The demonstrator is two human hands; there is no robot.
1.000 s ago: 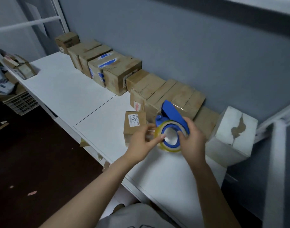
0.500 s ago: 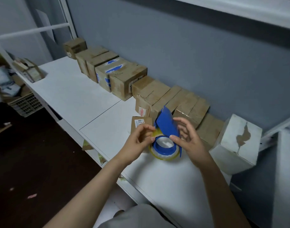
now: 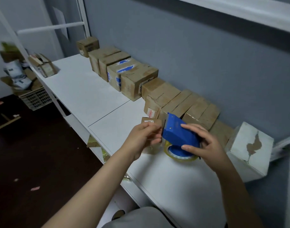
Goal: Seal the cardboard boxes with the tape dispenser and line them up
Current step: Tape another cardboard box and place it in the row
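My right hand (image 3: 205, 143) grips the blue tape dispenser (image 3: 178, 131) over the white table (image 3: 91, 96), its toothed blade pointing up and left. The yellowish clear tape roll (image 3: 180, 155) sits under it. My left hand (image 3: 143, 138) pinches at the tape end just left of the blade. A small cardboard box (image 3: 150, 122) with a white label stands behind my left hand, mostly hidden. A row of brown boxes (image 3: 137, 83) lines the grey wall.
A white box (image 3: 249, 148) with torn paint stands at the row's right end. An open box (image 3: 42, 65) sits at the table's far left edge. A plastic crate (image 3: 35, 98) with packaging stands on the dark floor at left.
The dispenser has tipped over so its blue body faces up and the roll faces down. My left fingers have moved up to the blade end. The view has shifted slightly.
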